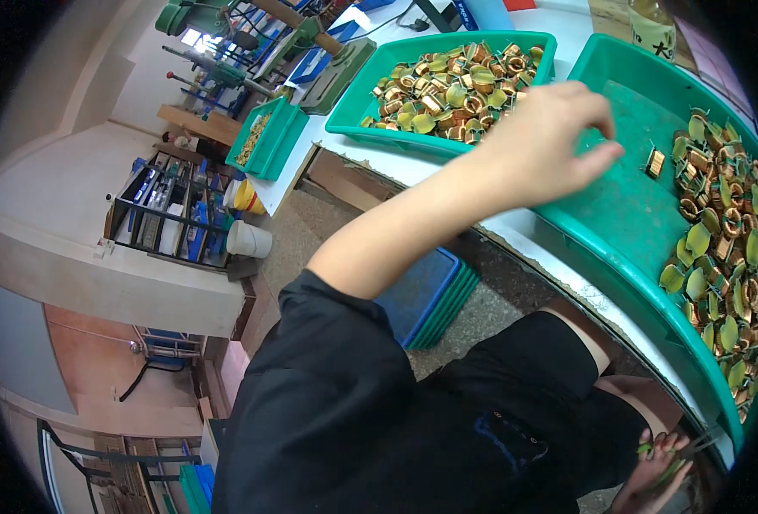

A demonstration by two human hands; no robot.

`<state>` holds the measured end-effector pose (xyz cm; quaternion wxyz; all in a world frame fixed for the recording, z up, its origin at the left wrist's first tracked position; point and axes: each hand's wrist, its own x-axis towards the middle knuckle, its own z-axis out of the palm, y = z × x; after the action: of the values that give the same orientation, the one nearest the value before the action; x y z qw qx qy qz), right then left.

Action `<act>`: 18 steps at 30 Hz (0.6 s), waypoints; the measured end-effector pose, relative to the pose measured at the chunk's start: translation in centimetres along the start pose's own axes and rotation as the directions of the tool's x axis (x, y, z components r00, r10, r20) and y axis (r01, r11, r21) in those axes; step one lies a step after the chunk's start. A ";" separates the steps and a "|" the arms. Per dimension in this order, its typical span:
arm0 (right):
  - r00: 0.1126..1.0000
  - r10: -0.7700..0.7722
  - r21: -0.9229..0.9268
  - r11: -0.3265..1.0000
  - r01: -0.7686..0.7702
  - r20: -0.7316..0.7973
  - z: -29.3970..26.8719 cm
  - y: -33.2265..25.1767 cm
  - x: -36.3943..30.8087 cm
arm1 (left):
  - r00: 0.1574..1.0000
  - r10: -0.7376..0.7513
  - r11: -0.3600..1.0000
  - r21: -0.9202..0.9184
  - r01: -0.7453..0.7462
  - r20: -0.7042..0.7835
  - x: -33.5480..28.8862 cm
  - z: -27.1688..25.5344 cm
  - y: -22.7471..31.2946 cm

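Observation:
My left hand (554, 146) reaches across between two green trays, its thumb and curled fingers apart and nothing visible between them. Just beyond its fingertips, a single copper-wound coil (655, 161) with thin leads is above or on the bare part of the right tray (606, 218); I cannot tell which. More copper coils (726, 231) with yellow-green tabs are heaped along that tray's right side. At the lower right, my right hand (653, 480) is closed around a small hand tool (672, 471) with green grips and greyish metal tips; its exact kind is unclear.
Another green tray (349, 120), full of similar coils (456, 90), stands farther left on the white table (404, 167). A green machine stand (340, 73) and a smaller green bin (280, 141) are beyond it. Stacked blue-green crates (430, 295) stand below the table edge.

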<state>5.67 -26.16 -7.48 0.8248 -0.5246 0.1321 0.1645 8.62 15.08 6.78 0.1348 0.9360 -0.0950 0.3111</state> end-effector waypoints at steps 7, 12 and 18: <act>0.955 0.294 0.434 0.867 -0.246 -0.047 2.2 -1.5 -2.4 | 0.921 -0.008 0.992 -0.112 0.056 0.390 1.9 4.7 3.6; 0.899 0.250 0.438 0.805 -0.399 0.360 -1.3 1.1 -2.4 | 0.785 -0.033 0.975 -0.154 0.162 0.619 3.1 6.2 4.2; 0.790 0.165 0.422 0.772 -0.476 0.590 -0.2 1.9 -1.6 | 0.764 0.041 0.977 -0.186 0.104 0.644 3.8 7.1 4.6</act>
<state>3.40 -25.85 -8.47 0.9008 -0.1678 0.0365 0.3989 14.35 8.14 4.54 0.1974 0.9675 -0.1522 -0.0432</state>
